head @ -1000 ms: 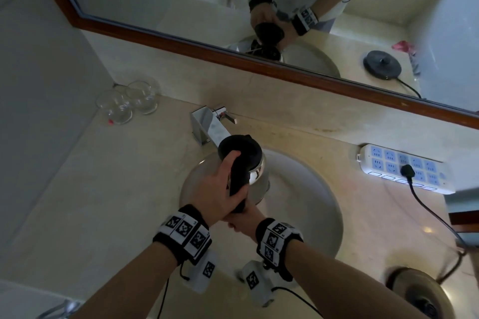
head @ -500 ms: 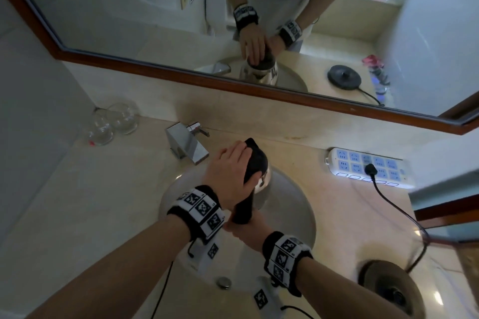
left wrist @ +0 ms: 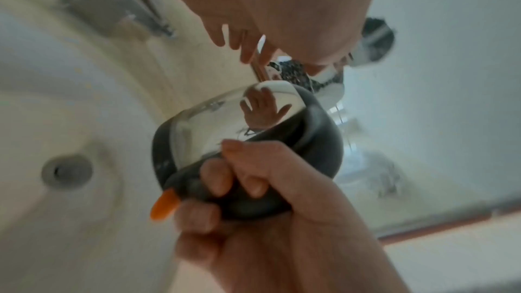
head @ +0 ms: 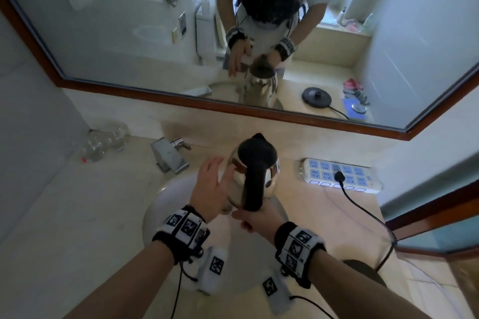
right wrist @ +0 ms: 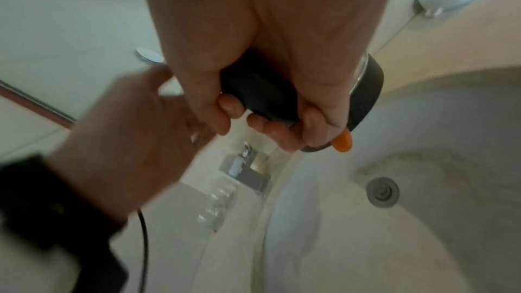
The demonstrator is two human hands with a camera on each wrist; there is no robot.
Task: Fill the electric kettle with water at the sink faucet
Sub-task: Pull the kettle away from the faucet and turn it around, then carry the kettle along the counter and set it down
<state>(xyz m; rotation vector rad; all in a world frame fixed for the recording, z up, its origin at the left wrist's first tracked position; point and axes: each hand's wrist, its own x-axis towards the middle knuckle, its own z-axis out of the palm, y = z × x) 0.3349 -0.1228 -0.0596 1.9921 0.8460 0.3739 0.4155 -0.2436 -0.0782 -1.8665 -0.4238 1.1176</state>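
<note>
The left hand (head: 211,189) has come off the lid and now hovers flat, fingers straight, just left of the electric kettle (head: 255,166), which has left the faucet (head: 169,155) and stands upright above the sink (head: 160,204), lid shut, contents hidden. The right hand (head: 259,219) wraps the black handle (head: 255,189). The sink basin holds no standing water around its drain (right wrist: 382,192).
</note>
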